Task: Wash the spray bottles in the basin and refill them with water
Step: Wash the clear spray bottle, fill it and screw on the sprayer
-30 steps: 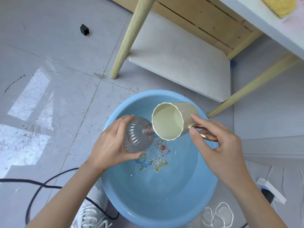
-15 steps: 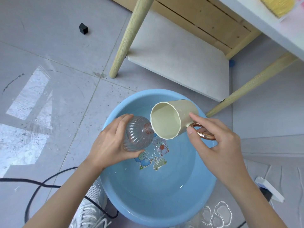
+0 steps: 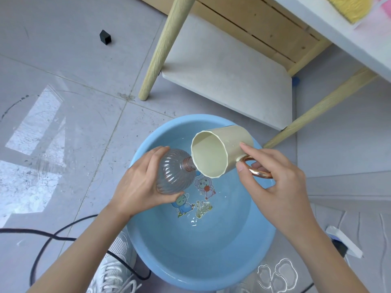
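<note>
A blue basin (image 3: 243,269) with water and cartoon prints on its bottom stands on the floor. My left hand (image 3: 137,185) grips a clear ribbed spray bottle (image 3: 172,172) without its spray head, held over the basin's left side with the copper neck pointing right. My right hand (image 3: 277,182) holds a cream mug (image 3: 215,154) by its copper handle. The mug is tipped on its side, mouth towards me, with its lower rim right at the bottle's neck. No stream of water is visible.
A wooden-legged table with a white lower shelf (image 3: 228,75) stands just behind the basin. A black cable (image 3: 53,235) runs over the floor at the left beside a white shoe (image 3: 114,273). A small black block (image 3: 105,37) lies far left. A white object (image 3: 342,242) lies at right.
The mug has tilted a little further and lifted slightly over the bottle's neck. Both hands stay in nearly the same place over the basin.
</note>
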